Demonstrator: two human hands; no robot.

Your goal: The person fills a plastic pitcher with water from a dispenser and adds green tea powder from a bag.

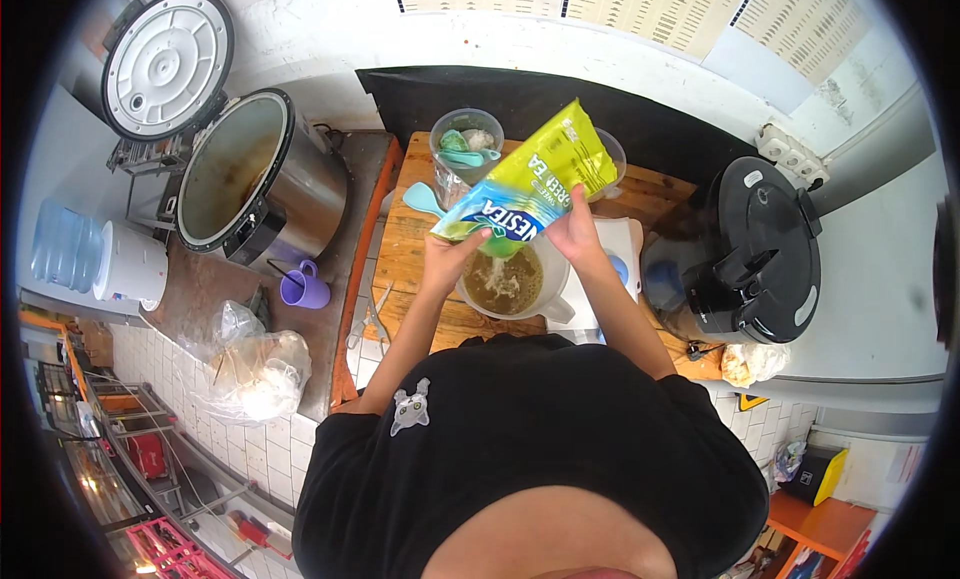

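Observation:
Both my hands hold a green and blue drink-powder pouch, tilted with its lower left end over a translucent plastic jug. My left hand grips the pouch's lower corner. My right hand supports its right side. Brownish liquid stands in the jug, and pale powder shows on its surface below the pouch. Just behind the jug, a clear container holds turquoise scoops. Another turquoise scoop lies on the wooden table beside it. A second clear container is partly hidden behind the pouch.
A large steel pot with its lid raised stands at left, near a purple mug and a plastic bag. Scissors lie at the table's left edge. At right stands a black-lidded dispenser, below a power strip.

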